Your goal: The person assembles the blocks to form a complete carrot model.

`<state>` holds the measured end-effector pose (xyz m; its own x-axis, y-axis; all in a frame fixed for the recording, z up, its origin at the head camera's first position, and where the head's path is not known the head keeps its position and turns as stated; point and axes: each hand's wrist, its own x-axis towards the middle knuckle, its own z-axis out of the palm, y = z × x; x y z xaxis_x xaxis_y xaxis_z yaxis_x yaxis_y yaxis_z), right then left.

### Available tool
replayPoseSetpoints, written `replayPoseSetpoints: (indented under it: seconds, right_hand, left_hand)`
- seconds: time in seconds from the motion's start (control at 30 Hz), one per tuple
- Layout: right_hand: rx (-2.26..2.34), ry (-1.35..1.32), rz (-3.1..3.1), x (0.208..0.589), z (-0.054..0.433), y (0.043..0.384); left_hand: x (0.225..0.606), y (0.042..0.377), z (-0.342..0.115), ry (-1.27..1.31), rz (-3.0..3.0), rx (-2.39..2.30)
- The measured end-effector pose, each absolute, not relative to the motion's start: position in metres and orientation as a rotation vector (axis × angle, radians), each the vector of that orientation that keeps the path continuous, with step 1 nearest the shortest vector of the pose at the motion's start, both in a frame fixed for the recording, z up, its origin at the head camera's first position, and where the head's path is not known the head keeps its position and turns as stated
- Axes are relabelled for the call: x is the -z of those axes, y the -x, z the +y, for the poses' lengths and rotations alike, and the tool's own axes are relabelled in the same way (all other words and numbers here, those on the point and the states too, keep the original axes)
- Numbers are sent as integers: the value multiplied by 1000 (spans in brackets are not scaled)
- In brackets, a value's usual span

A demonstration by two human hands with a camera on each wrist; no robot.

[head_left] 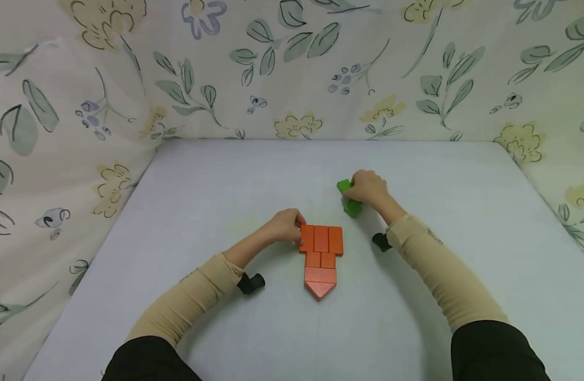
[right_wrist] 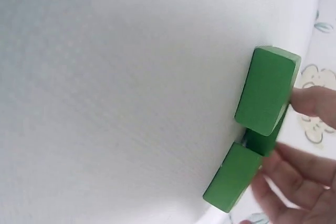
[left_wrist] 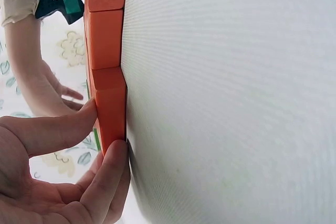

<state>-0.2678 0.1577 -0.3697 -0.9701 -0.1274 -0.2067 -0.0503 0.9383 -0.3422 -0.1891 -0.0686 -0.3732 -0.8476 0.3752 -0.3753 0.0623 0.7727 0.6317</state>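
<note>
Flat orange blocks form an arrow-like shape on the table, with a row of three upright blocks at the far end and a salmon triangular block [head_left: 320, 289] pointing toward me. My left hand [head_left: 286, 225] pinches the far-left orange block [head_left: 307, 238] of that row; in the left wrist view its thumb is at one edge and its fingers at the end. Beyond the shape and to its right, my right hand [head_left: 369, 187] holds a green block among a small cluster of green blocks [head_left: 352, 208]. Three green blocks [right_wrist: 266, 90] show in the right wrist view, thumb and fingertips against them.
A white table [head_left: 215, 180] lies under everything, with floral cloth [head_left: 296, 79] hanging behind it and at the sides. A black wrist device [head_left: 251, 283] juts out below the left sleeve, another black device [head_left: 381, 242] below the right.
</note>
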Motion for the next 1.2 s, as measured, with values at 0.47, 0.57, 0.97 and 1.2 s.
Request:
replayPoseSetpoints:
  seconds: [0.47,0.57,0.97,1.2]
  right_hand:
    - [812,827,2599,369,135,251]
    - [764,868,2544,371,133,247]
    - [753,830,2490,374,133,245]
    - [771,824,2499,374,133,242]
  left_hand:
    - [388,201,-73,-322,2535,-792]
    - [388,201,-73,-324,2532,-799]
    - [375,193,-71,-284,2511,-814]
    - [374,193,-71,-285,2505,-821]
